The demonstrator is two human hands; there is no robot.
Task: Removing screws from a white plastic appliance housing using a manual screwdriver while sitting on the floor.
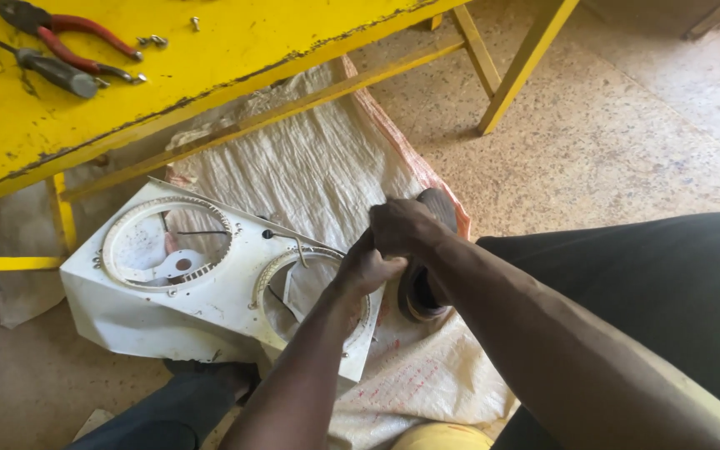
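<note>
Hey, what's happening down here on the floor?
A person sits low over a white plastic housing with two round openings, which lies on a woven sack spread on the floor. Both hands meet at the housing's right edge: the left hand is closed in a fist by the right-hand opening, and the right hand is curled just above it. What they grip is too small to tell. Red-handled pliers and a screwdriver lie on the yellow table behind.

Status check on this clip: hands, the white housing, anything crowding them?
Both hands, left hand and right hand, closed together at white two-ring housing's right edge; held item hidden. Housing lies on woven sack. Shoe close behind.
</note>
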